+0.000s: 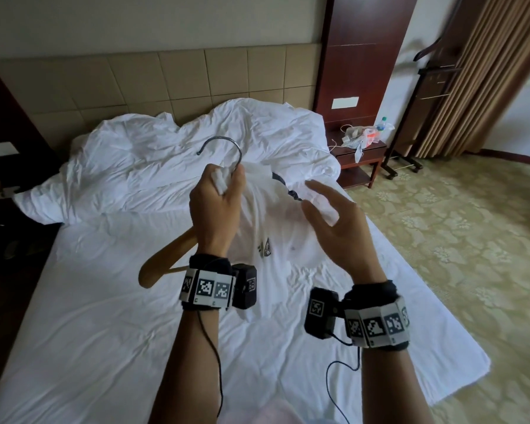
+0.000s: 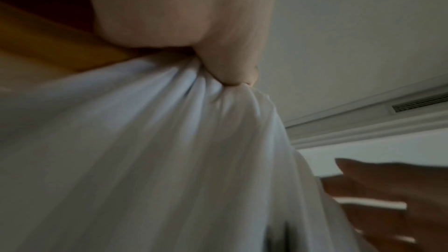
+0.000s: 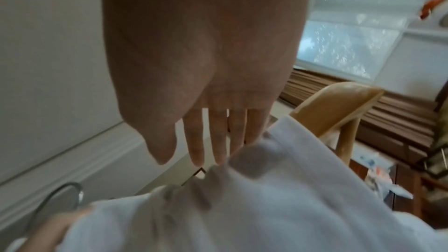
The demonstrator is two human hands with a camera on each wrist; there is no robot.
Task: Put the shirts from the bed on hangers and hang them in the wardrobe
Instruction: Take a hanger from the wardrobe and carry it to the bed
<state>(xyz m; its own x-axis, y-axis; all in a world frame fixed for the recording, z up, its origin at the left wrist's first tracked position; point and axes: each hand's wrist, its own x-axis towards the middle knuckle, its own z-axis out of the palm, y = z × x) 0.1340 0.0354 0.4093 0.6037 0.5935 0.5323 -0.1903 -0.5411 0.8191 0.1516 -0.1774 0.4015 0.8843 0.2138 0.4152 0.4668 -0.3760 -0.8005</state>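
A white shirt [image 1: 276, 240] with a dark collar and a small chest logo hangs over the bed, half pulled onto a wooden hanger [image 1: 166, 258]. My left hand [image 1: 218, 194] grips the bunched shirt neck together with the base of the hanger's metal hook [image 1: 224, 145]; one hanger arm sticks out bare below that wrist. In the left wrist view my thumb presses gathered white shirt cloth [image 2: 169, 141]. My right hand [image 1: 328, 206] is spread with straight fingers beside the shirt's right shoulder. The right wrist view shows the right hand [image 3: 206, 141] over the shirt [image 3: 266, 198], the other hanger arm [image 3: 339, 102] poking out.
The bed [image 1: 104, 332] has a white sheet and a crumpled duvet [image 1: 166, 148] at the padded headboard. A dark bedside table [image 1: 361, 151] with bags and a bottle stands on the right, then a valet stand [image 1: 423, 87], curtains and patterned carpet.
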